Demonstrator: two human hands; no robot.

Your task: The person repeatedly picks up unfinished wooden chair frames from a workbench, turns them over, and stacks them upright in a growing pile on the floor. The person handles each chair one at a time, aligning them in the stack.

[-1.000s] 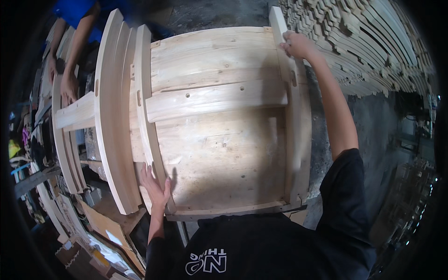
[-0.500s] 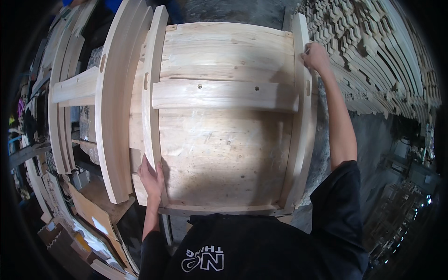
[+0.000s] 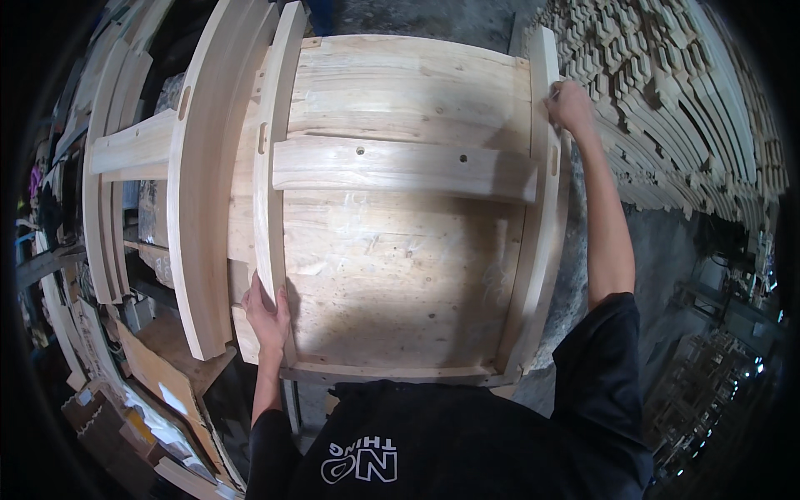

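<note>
A pale wooden H-shaped frame lies over a wooden board [image 3: 392,258]. Its crosspiece [image 3: 408,169] has two round holes and joins a left post [image 3: 268,187] and a right post [image 3: 543,212], each slotted. My left hand [image 3: 268,318] is wrapped round the left post near its near end, thumb on the inner side, fingers on the outer. Toward the far end of the right post, my right hand [image 3: 572,108] is closed on its outer edge, the fingertips partly hidden.
Similar wooden frames [image 3: 200,192] stand close at the left. Many cut wooden pieces [image 3: 658,92] are stacked at the far right. Cardboard [image 3: 154,354] lies at the lower left, and grey floor [image 3: 650,242] shows at the right.
The view has shifted slightly, and the frame looks turned a little. My right hand's fingers are curled more tightly at the right post. My left hand keeps its hold.
</note>
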